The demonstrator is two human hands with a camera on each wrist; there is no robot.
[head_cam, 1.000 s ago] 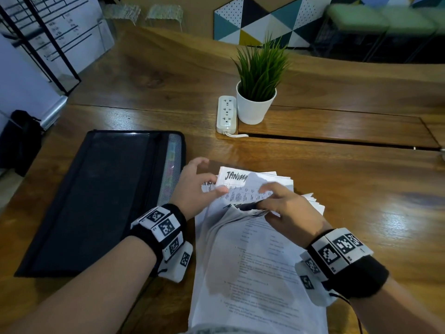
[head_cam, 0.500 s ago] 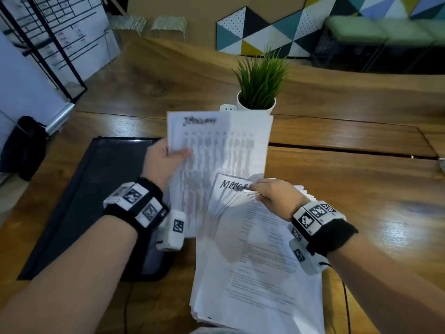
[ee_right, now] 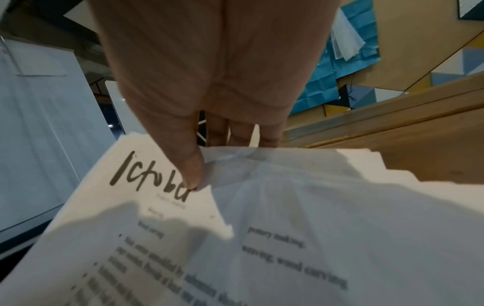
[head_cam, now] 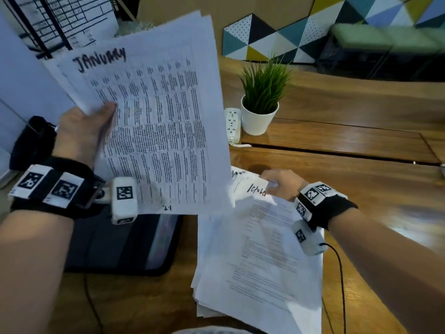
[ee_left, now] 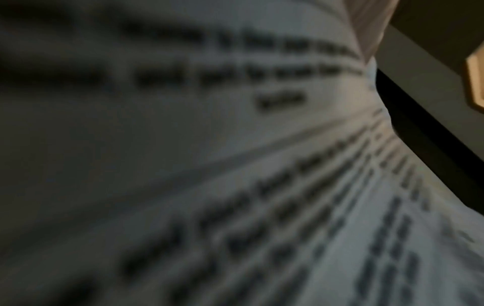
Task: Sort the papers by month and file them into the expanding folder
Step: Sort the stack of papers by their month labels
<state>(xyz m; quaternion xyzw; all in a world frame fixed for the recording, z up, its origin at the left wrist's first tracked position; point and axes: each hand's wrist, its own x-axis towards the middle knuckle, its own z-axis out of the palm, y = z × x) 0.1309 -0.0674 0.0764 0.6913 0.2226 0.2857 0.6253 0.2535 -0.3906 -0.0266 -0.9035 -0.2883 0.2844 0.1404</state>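
Note:
My left hand (head_cam: pixel 89 126) grips a few sheets headed JANUARY (head_cam: pixel 154 112) by their left edge and holds them upright, high above the black expanding folder (head_cam: pixel 115 244). In the left wrist view the same sheets (ee_left: pixel 235 165) fill the frame as a blur. The remaining paper stack (head_cam: pixel 257 259) lies on the wooden table (head_cam: pixel 361 196) to the right of the folder. My right hand (head_cam: pixel 277 182) pinches the top edge of a sheet marked October (ee_right: pixel 146 176), thumb on top and fingers behind the fanned upper edges.
A potted green plant (head_cam: pixel 261 100) in a white pot and a white power strip (head_cam: pixel 233 125) stand beyond the stack. A black cable (head_cam: pixel 342 285) trails from my right wrist. A whiteboard stand (head_cam: pixel 48 27) and a dark bag (head_cam: pixel 31 143) are at the left.
My left hand has lifted the January sheets off the stack, up and to the left, closer to the camera. My right hand stayed at the stack's top edge, now leafing at an October sheet.

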